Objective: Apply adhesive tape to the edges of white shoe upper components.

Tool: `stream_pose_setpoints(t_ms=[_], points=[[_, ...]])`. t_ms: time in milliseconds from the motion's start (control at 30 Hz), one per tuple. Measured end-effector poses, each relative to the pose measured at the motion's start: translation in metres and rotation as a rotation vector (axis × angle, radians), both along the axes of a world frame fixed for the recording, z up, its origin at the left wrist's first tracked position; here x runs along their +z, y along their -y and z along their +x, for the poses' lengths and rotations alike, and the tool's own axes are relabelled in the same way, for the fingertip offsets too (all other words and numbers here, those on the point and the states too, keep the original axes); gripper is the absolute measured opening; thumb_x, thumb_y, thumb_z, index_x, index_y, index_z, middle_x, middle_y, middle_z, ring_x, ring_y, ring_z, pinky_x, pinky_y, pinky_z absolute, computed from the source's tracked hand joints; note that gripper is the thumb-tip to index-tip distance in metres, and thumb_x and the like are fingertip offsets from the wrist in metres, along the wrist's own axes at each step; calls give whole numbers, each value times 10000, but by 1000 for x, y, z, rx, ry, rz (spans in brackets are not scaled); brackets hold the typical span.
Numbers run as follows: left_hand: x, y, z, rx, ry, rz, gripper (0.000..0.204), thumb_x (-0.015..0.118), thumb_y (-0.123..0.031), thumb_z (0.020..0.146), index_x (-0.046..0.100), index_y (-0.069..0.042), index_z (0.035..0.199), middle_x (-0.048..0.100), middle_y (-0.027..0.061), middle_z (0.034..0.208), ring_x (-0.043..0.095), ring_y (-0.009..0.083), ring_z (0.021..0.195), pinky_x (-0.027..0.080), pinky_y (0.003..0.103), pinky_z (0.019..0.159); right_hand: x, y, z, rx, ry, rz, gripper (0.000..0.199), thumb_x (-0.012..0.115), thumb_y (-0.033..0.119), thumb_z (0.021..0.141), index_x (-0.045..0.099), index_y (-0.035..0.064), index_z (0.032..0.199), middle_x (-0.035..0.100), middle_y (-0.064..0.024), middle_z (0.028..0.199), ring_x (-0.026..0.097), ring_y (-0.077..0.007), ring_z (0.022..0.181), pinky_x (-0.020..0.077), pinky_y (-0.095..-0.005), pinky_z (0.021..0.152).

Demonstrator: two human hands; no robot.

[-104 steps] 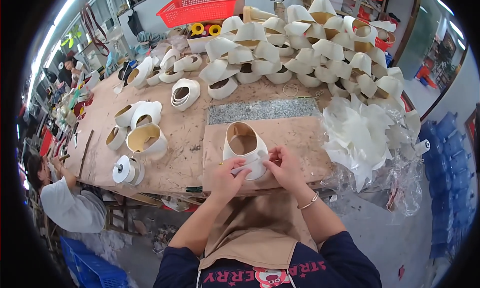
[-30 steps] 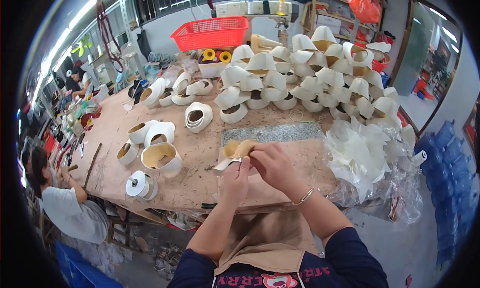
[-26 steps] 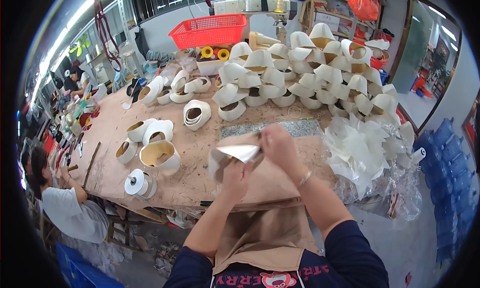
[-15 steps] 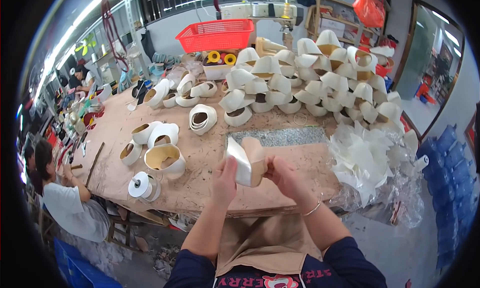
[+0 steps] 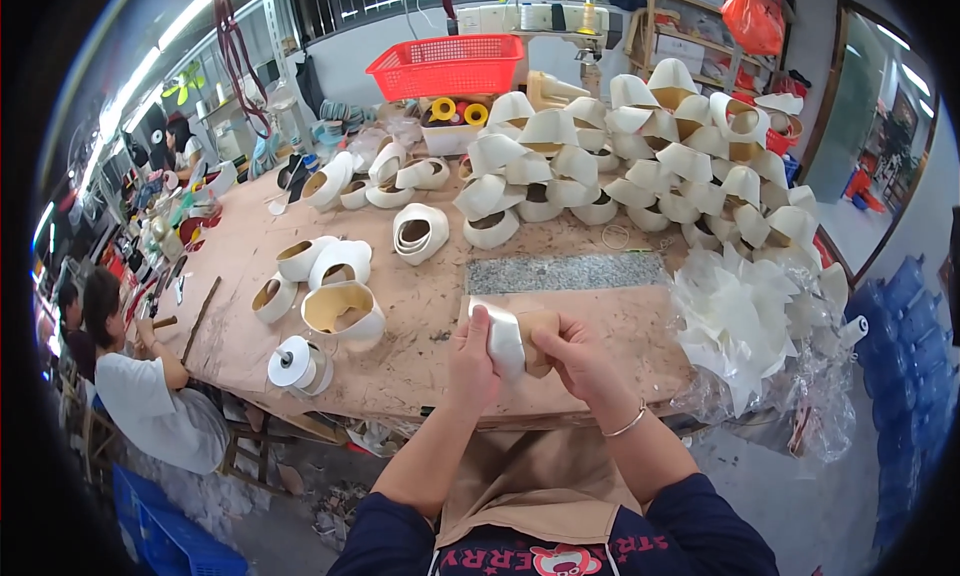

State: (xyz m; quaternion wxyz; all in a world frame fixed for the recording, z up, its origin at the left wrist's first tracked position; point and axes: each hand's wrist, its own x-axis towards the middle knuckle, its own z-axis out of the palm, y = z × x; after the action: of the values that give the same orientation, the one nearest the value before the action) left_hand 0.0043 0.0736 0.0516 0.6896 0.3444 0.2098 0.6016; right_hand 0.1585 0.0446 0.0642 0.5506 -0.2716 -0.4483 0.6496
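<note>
Between my two hands, over the near part of the table, is a shoe upper [image 5: 506, 344] with a glossy white outside and a tan lining. My left hand [image 5: 474, 368] grips its white side, thumb pointing up along it. On the tan side, my right hand [image 5: 577, 356] pinches the edge between thumb and fingers. Just beyond lies a grey speckled slab [image 5: 570, 272] set flat on the table. Several similar white uppers, such as the tan-lined one [image 5: 343, 312], stand to the left. A spool of white tape [image 5: 297, 368] sits near the front edge.
A large heap of white uppers [image 5: 570, 166] fills the back right. Loose white pieces [image 5: 735, 316] lie on clear plastic at the right. A red basket [image 5: 445, 71] stands at the back. Blue water bottles [image 5: 908, 376] stack beside the table. A co-worker [image 5: 150, 396] sits at the left.
The upper has been turned and folded tighter between my hands, so its opening no longer shows. My right hand has moved in closer onto the tan part. The view has shifted slightly.
</note>
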Motion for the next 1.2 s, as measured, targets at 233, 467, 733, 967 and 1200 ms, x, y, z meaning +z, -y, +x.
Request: stream_pose_setpoints(t_ms=[233,467,733,967,1200], points=[[44,13,3,-52,187,-327,392,386,-354,999,534,5,1057,614,128,959,616,240,879,512,396,802,25,19,-16,-55,-245,-190,211,610,219,908,614,26,992,634,-26,890,606,-101,791,495,-246,670],[34,7,9,-7,247,-289,430,341,-378,1005,510,9,1084,600,141,1005,603,262,932,490,404,862,-1,24,-15,-310,-83,90,117,564,73,922,614,-16,979,618,-12,830,572,-68,757,460,-212,674],[25,12,13,117,251,-58,517,318,-474,990,545,-16,1065,617,107,1018,607,228,943,479,375,867,13,13,4,-176,236,240,148,572,107,903,637,18,1002,654,-50,968,627,-166,880,496,-267,776],[-37,-16,3,341,-334,-368,315,445,-250,966,506,-12,1164,573,106,1130,591,243,993,440,416,927,35,-21,38,-330,1632,1327,35,619,135,745,616,110,769,584,-25,834,578,-142,809,460,-269,696],[-6,-36,-9,429,-2006,2006,323,494,-151,798,594,-14,1073,608,165,1032,618,230,996,158,421,1136,-2,-13,64,-56,1899,1717,128,588,180,634,653,88,694,549,4,731,518,-170,716,437,-302,670]])
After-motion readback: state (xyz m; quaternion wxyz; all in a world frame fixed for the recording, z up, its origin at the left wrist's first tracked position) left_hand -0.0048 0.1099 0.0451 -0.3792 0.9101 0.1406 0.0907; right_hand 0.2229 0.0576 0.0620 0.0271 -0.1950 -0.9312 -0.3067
